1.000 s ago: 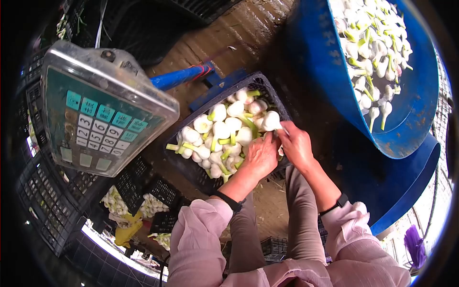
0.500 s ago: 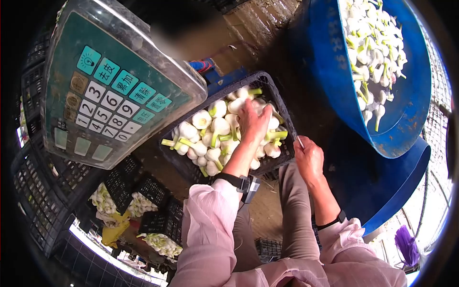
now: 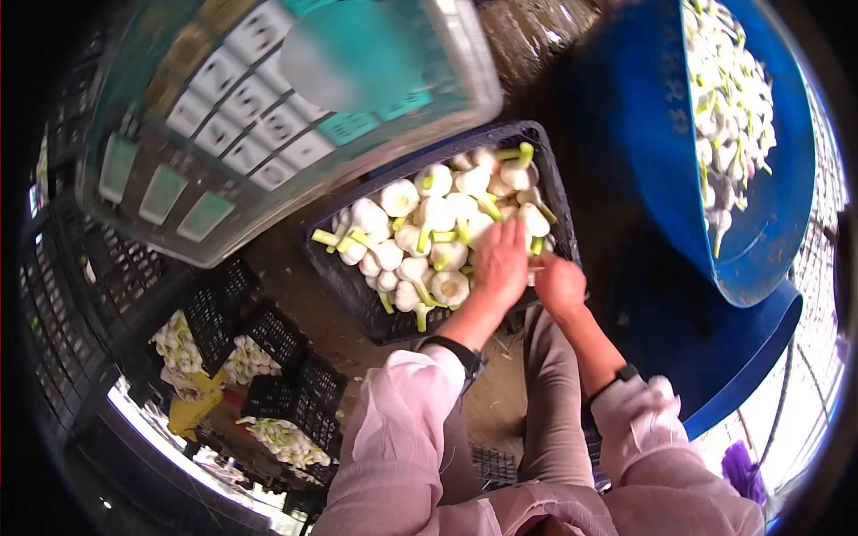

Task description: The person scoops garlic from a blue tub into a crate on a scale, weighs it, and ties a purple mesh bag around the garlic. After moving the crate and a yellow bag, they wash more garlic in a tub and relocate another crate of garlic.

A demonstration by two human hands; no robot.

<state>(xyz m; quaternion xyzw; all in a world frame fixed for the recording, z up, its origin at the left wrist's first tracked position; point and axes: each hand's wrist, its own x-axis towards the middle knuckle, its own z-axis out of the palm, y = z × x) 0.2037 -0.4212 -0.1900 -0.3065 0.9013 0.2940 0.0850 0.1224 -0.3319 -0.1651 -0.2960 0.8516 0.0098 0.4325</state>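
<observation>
A dark plastic crate (image 3: 380, 326) full of white garlic bulbs (image 3: 435, 214) with short green stems stands in front of me. My left hand (image 3: 502, 263) lies over the bulbs at the crate's right side, fingers together and pointing away from me; whether a bulb is under the palm is hidden. Close beside it, my right hand (image 3: 560, 283) is closed at the crate's near right corner. Its fingers are curled round something small that I cannot make out. The two hands nearly touch.
A scale's keypad panel (image 3: 295, 98) stands at the upper left, close to the crate. At the right, a big blue tub (image 3: 643, 134) holds more garlic. Black crates (image 3: 290, 402) of garlic and a yellow item (image 3: 192, 411) are at the lower left.
My left hand has drawn back from the crate's far part towards its near right side. My right hand has moved slightly left, up to it. The view has shifted, and the scale panel appears larger.
</observation>
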